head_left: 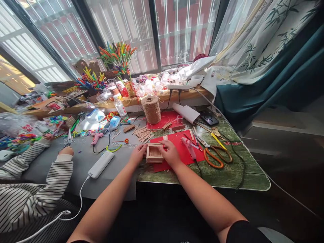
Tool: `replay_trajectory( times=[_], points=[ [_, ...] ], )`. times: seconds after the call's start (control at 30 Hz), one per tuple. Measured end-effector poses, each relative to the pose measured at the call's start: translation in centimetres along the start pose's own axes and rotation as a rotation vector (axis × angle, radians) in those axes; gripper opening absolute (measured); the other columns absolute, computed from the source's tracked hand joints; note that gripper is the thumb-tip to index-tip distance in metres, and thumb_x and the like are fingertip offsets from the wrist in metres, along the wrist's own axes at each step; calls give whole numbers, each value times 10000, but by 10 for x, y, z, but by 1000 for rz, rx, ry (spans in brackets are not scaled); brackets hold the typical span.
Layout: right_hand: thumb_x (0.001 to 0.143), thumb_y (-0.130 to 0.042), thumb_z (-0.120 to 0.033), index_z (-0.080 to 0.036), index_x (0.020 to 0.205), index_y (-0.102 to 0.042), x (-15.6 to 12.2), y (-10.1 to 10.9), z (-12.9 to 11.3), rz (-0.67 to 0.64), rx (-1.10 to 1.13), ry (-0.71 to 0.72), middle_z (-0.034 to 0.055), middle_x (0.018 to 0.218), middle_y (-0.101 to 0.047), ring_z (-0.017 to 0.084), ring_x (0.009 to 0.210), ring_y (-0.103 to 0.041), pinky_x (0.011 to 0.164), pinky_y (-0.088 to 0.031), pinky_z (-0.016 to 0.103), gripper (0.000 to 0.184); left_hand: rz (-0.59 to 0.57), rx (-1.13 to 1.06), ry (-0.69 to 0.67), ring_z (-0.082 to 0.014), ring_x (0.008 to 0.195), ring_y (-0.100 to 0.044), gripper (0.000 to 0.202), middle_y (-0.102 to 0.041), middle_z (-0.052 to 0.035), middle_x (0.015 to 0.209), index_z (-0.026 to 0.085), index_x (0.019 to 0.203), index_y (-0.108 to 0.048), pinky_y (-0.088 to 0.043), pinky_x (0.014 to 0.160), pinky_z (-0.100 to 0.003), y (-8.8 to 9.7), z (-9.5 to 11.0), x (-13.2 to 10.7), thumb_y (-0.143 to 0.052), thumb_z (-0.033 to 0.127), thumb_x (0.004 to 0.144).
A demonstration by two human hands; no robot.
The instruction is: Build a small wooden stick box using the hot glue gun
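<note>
A small open box of stacked wooden craft sticks (155, 161) is in front of me, partly over the red sheet (174, 139). My left hand (138, 155) grips its left side, fingers closed at the far corner. My right hand (171, 155) holds its right side, with the thumb along the rim and the fingers at the far edge. My fingers partly hide the far rim. Behind the box, loose craft sticks (144, 135) lie in a pile. Just right of my right hand rests a pink hot glue gun (189, 148).
Large orange-handled scissors (214, 158) and a yellow-handled tool (218, 141) lie right. A twine spool (151, 110) stands behind. A white power strip (101, 164) and another pink glue gun (96, 137) lie left. A person in striped sleeves (59, 175) works at far left.
</note>
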State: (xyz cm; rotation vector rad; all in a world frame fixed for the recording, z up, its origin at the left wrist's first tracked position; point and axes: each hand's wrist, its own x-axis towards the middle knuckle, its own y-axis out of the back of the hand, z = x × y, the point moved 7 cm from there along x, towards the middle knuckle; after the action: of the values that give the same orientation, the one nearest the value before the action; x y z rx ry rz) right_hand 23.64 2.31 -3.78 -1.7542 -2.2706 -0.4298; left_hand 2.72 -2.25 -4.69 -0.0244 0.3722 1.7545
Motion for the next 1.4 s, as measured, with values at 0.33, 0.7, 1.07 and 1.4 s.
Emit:
replay_trajectory(
  times=[0.33, 0.7, 1.07, 1.4],
  points=[
    [843, -762, -213, -261, 1153, -795, 3, 5, -2, -23, 0, 71, 84, 1167, -717, 265, 1139, -652, 1046, -518, 426, 316, -33, 119, 118, -186, 702, -669, 655, -749, -43, 914, 222, 1201, -685, -443, 582, -261, 0, 10, 14, -665, 761, 830],
    [1003, -628, -300, -249, 1041, -799, 5, 19, -6, 84, -42, 168, 87, 1032, -782, 255, 1009, -686, 975, -518, 424, 183, -151, 161, 73, -269, 1002, -724, 665, -778, -75, 1042, 207, 1248, -676, -536, 775, -307, -13, 23, 19, -810, 646, 766],
    [961, -594, -496, -220, 1037, -652, 7, 40, 25, 377, 140, -179, 51, 898, -711, 208, 767, -653, 712, -538, 330, 293, -202, -222, 162, -277, 1023, -753, 506, -762, -176, 1189, 127, 1251, -699, -585, 880, -382, 6, 1, 36, -799, 396, 834],
    [903, -673, -537, -186, 1114, -697, 8, 28, 42, 323, 263, -255, 88, 968, -738, 215, 772, -662, 697, -550, 345, 409, -310, -424, 117, -293, 1160, -732, 576, -683, -173, 1409, 197, 1418, -611, -605, 921, -404, 14, -11, 45, -682, 527, 952]
  ],
)
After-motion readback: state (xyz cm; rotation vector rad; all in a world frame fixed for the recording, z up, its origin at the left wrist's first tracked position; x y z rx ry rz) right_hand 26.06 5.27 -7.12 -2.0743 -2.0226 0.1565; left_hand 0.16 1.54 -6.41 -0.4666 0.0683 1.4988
